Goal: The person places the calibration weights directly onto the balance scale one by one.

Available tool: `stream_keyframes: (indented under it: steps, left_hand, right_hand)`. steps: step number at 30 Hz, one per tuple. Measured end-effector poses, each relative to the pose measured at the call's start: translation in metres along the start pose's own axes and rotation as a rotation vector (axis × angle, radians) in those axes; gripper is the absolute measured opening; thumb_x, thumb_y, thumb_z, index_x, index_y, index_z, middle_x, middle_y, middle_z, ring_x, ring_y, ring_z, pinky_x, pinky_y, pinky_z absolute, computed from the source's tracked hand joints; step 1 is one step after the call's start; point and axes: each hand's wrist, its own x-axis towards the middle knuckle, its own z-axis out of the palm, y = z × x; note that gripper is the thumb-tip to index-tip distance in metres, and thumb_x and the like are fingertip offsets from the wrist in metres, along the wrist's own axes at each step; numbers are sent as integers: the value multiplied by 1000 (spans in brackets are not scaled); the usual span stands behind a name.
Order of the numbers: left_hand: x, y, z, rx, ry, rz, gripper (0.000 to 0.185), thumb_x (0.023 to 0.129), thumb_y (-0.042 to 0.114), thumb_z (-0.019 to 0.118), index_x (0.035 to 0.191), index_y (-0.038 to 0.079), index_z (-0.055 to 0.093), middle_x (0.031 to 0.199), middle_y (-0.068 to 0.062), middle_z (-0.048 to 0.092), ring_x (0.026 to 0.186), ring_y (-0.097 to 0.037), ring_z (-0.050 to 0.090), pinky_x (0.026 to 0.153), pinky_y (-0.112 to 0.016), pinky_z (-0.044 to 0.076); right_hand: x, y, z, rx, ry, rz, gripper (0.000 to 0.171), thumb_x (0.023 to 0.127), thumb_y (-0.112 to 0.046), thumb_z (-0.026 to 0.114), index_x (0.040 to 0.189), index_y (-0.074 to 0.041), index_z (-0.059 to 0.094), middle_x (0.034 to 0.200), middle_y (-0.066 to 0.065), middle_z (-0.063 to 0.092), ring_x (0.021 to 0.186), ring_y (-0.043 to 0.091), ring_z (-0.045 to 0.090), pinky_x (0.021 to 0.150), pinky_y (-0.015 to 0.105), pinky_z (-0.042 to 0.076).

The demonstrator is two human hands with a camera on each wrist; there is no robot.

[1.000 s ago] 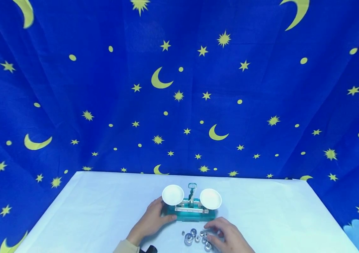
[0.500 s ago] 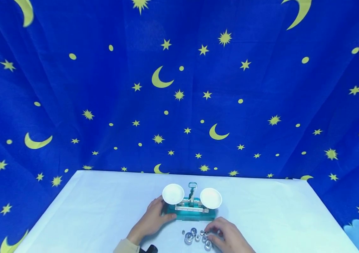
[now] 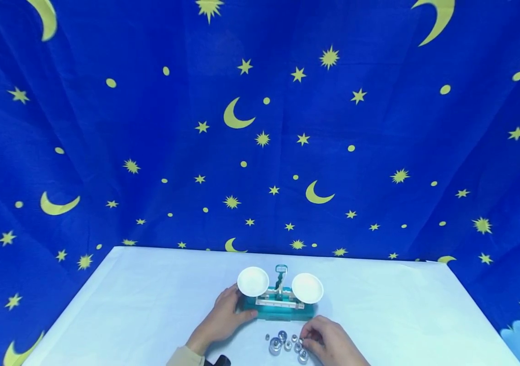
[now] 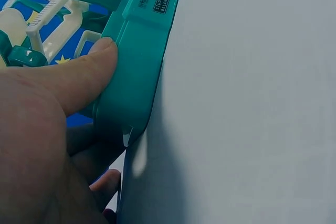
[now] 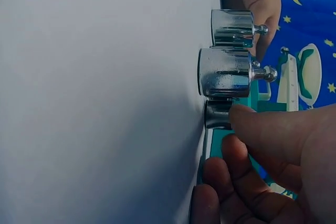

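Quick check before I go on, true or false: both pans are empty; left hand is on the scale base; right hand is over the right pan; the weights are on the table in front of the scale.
1. Both white pans are empty: true.
2. The left hand grips the teal balance scale by the left end of its base: true.
3. The right hand is over the right pan: false, it is down at the metal weights, thumb on one.
4. The weights stand on the table in front of the scale: true.
5. A weight sits on the left pan: false, none there.

A pale table (image 3: pixel 141 305) stands before a star-and-moon blue backdrop (image 3: pixel 150 127).
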Motion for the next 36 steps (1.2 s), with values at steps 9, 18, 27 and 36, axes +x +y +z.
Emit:
stream_keyframes:
  steps: [9,18,27,36]
  left_hand:
    - [0,-1,1,6,2,10,85,90,44,71,149,-7,39,153,-29,39,144,-46,30,118,-67,13]
    - [1,-2,2,13,-1,3,84,90,44,72,149,-6,40,154,-27,39,144,-45,31,118,-67,14]
    - [2,0,1,7,-9,-16,84,90,45,71,150,-4,40,154,-26,39,145,-44,30,118,-66,13]
    - [3,-1,2,9,-17,-36,86,89,46,71,151,-3,39,155,-25,39,146,-43,30,119,-65,13]
  right_hand:
    - [-2,0,1,13,23,-3,8,90,-16,74,91,-15,66,82,-6,58,73,6,54,62,23,46]
    - [-4,2,-1,-3,48,-51,8,91,-19,74,90,-18,66,81,-7,57,71,4,52,60,23,44]
    - [-7,-3,-3,9,65,-99,7,90,-18,74,90,-16,67,81,-6,56,72,3,51,61,22,46]
    - [-7,-10,-6,-2,81,-91,6,91,-17,73,90,-16,67,81,-6,57,72,4,51,62,22,47]
